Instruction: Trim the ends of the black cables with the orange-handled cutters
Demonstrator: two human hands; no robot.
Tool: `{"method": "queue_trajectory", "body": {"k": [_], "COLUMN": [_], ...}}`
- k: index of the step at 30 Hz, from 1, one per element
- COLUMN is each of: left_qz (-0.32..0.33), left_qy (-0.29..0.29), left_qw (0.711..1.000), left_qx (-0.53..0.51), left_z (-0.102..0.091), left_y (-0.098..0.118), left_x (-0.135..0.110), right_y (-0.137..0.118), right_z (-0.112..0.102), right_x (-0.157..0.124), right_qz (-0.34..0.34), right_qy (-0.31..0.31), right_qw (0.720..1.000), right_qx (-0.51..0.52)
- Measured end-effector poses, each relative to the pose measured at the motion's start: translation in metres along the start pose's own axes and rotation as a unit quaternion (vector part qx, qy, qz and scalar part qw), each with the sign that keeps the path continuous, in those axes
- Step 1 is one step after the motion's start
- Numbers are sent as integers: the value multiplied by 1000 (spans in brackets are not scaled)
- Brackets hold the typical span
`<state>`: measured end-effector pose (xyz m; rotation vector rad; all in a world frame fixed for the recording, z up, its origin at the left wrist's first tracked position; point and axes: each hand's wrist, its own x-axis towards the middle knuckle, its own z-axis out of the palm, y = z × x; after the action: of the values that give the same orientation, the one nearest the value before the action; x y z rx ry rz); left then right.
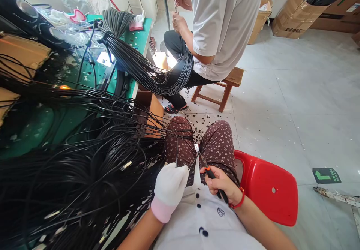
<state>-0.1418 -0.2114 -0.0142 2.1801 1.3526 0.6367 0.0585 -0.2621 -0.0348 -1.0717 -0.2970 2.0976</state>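
Our left fingers (pixel 181 171) pinch a wire (pixel 177 154); our right fingers (pixel 216 184) grip pliers (pixel 207 167) at a connector (pixel 196 147) over our lap (pixel 218 145), past the counter's (pixel 142 40) right edge. We're seemingly nipping it; next needs a steady wire.

The left hand (pixel 171 184), gloved in white down to the wrist, is just below the middle of the frame with its back upward and its fingers curled in, the bare left forearm (pixel 137 232) slanting up from the bottom edge. To its right, the bare right hand (pixel 222 185) is closed in a grip, its right forearm (pixel 261 220) reaching in from the lower right, while both thighs (pixel 180 143) point toward the frame's centre, knees slightly apart.
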Motion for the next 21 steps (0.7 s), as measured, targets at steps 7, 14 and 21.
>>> {"method": "queue_trajectory", "body": {"k": [7,14,21], "left_qz": [-243,-270,-258], "left_qy": [-81,-85,-193], "left_qw": [936,914,860], "left_qx": [-242,-289,-396], "left_z": [-10,-9,-2], "left_y": [8,17,23], "left_x": [8,29,36], "right_y": [-4,-9,-6], "right_z": [-1,4,3], "right_x": [-3,-4,-3], "right_qz": [-17,-129,-145], "right_qy": [12,31,16], "right_qw": [1000,967,958], "right_qx": [-21,-219,-246]}}
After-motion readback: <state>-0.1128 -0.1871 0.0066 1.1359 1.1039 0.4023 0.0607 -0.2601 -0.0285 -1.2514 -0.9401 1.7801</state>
